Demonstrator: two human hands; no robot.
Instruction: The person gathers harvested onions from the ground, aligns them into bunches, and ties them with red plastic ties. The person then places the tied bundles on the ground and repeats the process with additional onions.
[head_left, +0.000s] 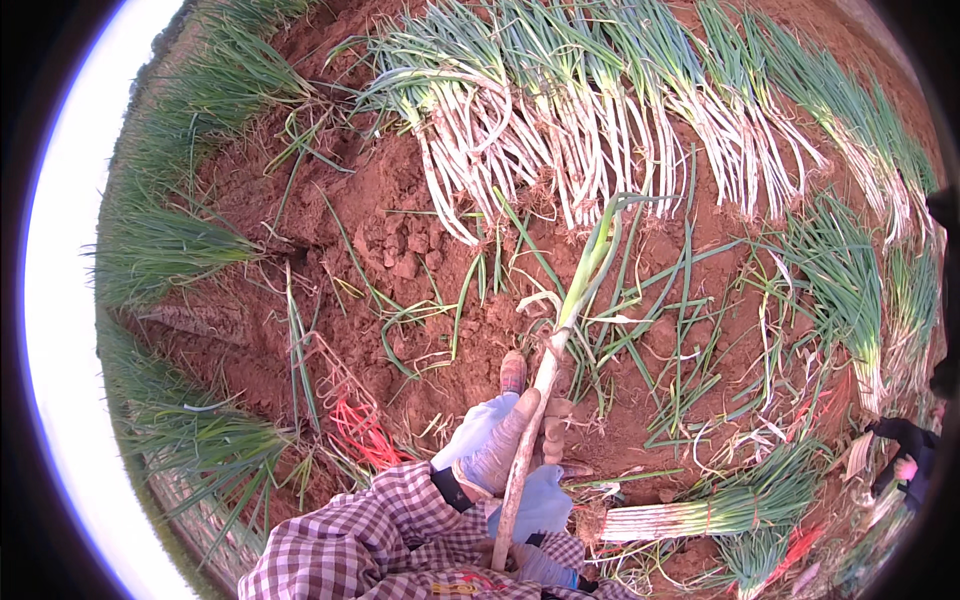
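A long green onion (538, 390) with a soil-stained white stalk slants up in front of me, its green leaves bent over at the top. My left hand (501, 444), in a dirty glove, is wrapped around the middle of the stalk, thumb in front and fingertips showing on the far side. Lower down, near the stalk's bottom end, my gloved right hand (541, 564) closes around it, partly hidden by the stalk and the checked sleeve. A brown shoe (513, 373) and light blue cloth appear behind my hands.
Pulled green onions (600, 142) lie in rows on red soil ahead. A tied bundle (675, 519) lies at lower right, near loose leaves. Red plastic strips (365, 435) lie beside my left sleeve. Standing onion plants (187, 244) line the left; another person (907, 461) is at far right.
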